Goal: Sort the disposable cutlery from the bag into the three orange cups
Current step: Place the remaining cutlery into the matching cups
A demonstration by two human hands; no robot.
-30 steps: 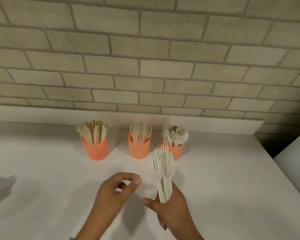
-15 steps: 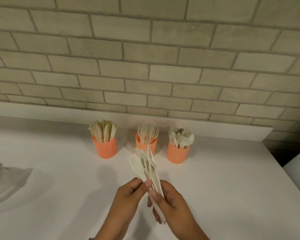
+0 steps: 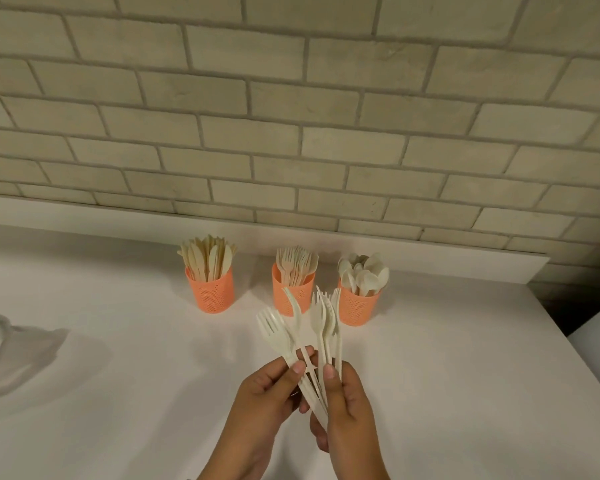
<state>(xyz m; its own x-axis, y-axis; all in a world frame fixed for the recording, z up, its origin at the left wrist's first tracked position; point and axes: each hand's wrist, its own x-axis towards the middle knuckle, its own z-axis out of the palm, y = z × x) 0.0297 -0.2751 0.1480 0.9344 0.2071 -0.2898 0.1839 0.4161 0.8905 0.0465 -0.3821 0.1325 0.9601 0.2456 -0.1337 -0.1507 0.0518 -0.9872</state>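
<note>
Three orange cups stand in a row near the wall: the left cup (image 3: pixel 211 292) holds knives, the middle cup (image 3: pixel 289 296) holds forks, the right cup (image 3: pixel 356 306) holds spoons. In front of them I hold a fanned bunch of white plastic forks (image 3: pixel 312 336), tines up. My right hand (image 3: pixel 347 407) grips the handles of the upright forks. My left hand (image 3: pixel 269 393) pinches the handles of the forks that lean left. The clear bag (image 3: pixel 4 351) lies crumpled at the left edge.
The white counter (image 3: pixel 118 393) ends at a ledge under a brick wall (image 3: pixel 291 116). Its right edge drops off beside a dark gap (image 3: pixel 568 306), with another white surface at the far right.
My left hand came over from the counter and took hold of some forks in the bunch. The bunch has spread into a fan, and the view has shifted right.
</note>
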